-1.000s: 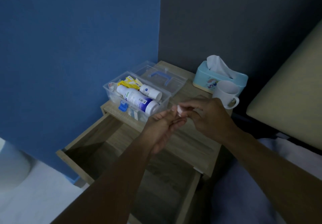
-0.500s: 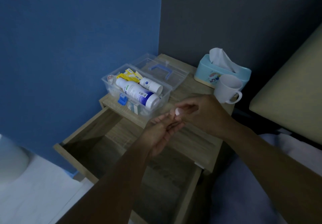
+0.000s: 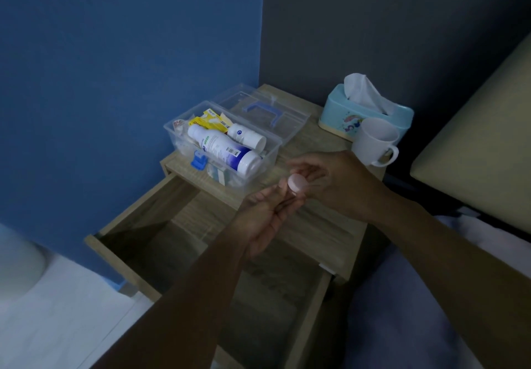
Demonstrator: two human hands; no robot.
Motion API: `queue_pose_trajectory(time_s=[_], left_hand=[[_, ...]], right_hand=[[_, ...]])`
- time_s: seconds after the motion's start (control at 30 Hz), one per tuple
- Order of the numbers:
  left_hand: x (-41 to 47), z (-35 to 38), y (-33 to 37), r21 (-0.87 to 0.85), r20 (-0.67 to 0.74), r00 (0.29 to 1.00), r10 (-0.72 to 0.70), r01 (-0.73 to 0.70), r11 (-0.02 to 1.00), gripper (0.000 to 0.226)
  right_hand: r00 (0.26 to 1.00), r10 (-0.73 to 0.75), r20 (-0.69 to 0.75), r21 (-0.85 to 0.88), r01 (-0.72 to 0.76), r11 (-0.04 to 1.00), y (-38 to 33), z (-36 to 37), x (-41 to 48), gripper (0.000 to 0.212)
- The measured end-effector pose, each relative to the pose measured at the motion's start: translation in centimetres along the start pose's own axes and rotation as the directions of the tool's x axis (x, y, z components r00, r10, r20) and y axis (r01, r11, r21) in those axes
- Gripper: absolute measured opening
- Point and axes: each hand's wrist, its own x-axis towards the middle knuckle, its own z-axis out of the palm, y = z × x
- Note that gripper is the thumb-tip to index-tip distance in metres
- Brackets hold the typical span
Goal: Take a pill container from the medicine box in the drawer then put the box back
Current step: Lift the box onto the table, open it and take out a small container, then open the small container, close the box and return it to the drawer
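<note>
I have only one view, a wide-angle camera worn on the head. It looks forward and steeply down onto the bench [image 3: 324, 225] and its open drawer [image 3: 161, 242] from close above, both forearms reaching in from the bottom edge, walls bowed at the edges.

Dim, bluish light; the drawer [image 3: 178, 242] interior lies in deep shadow, wide-angle bending shows at the edges, detail is soft.

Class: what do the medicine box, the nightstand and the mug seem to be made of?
Medicine box: clear, glossy plastic; its contents show through the walls.
Nightstand: pale wood or wood-look laminate, matt; grain lines show.
Mug: smooth white, ceramic or plastic; cannot tell which.
</note>
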Motion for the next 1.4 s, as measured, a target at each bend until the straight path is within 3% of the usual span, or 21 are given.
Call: queue_pose_trajectory(time_s=[0.17, 0.27, 0.43, 0.53, 0.6, 0.73, 0.8, 0.87, 0.93, 1.1, 1.27, 1.4], left_hand=[[0.3, -0.3, -0.2, -0.018, -0.018, 1.000, 0.001, -0.001, 1.000, 0.032], [0.2, -0.5, -0.4, -0.049, -0.018, 1.000, -0.008, 0.007, 0.999, 0.039], [0.3, -0.2, -0.4, -0.014, -0.006, 1.000, -0.011, 0.011, 1.000, 0.039], [0.2, 0.0, -0.5, 0.079, 0.012, 1.000, 0.005, -0.006, 0.997, 0.048], [0.3, -0.1, -0.7, 0.256, -0.018, 0.999, 0.033, -0.027, 0.966, 0.051], [0.9, -0.7, -0.7, 0.669, -0.091, 0.977, 0.192, -0.083, 0.739, 0.044], [1.4, -1.0, -0.9, 0.760, -0.018, 0.971, 0.240, -0.143, 0.634, 0.043], [1.6, -1.2, -1.2, 0.873, 0.082, 0.950, 0.300, -0.214, 0.438, 0.041], [1.8, -1.3, -1.4, 0.935, 0.164, 0.927, 0.337, -0.255, 0.247, 0.041], [2.1, -1.9, -2.2, 0.953, 0.289, 0.889, 0.354, -0.302, -0.019, 0.039], [2.7, -2.3, -3.2, 0.952, 0.306, 0.867, 0.392, -0.266, -0.154, 0.040], [3.4, -2.4, -3.7, 0.947, 0.295, 0.890, 0.349, -0.223, -0.231, 0.045]], right_hand=[[0.997, -0.003, -0.082, 0.159, 0.017, 0.987, 0.4, -0.9, -0.2, 0.039], [0.989, 0.027, -0.144, 0.159, -0.004, 0.987, 1.4, -1.1, -0.8, 0.035], [0.941, 0.217, -0.259, 0.238, -0.155, 0.959, 4.0, 0.2, -2.8, 0.030], [0.916, 0.296, -0.271, 0.311, -0.208, 0.928, 5.0, 1.3, -4.3, 0.027], [0.903, 0.334, -0.271, 0.345, -0.233, 0.909, 5.4, 2.2, -5.1, 0.027], [0.869, 0.374, -0.324, 0.268, -0.295, 0.917, 5.9, 4.3, -6.3, 0.022], [0.853, 0.364, -0.375, 0.212, -0.303, 0.929, 5.7, 5.2, -6.8, 0.022], [0.839, 0.367, -0.401, 0.207, -0.307, 0.929, 5.5, 5.7, -7.2, 0.022], [0.832, 0.363, -0.420, 0.173, -0.319, 0.932, 5.4, 6.2, -7.7, 0.023], [0.787, 0.331, -0.520, 0.031, -0.370, 0.928, 5.7, 7.1, -9.2, 0.022], [0.802, 0.331, -0.496, -0.060, -0.412, 0.909, 5.3, 7.1, -9.8, 0.038], [0.809, 0.318, -0.494, -0.120, -0.426, 0.897, 4.8, 7.2, -9.8, 0.025]])
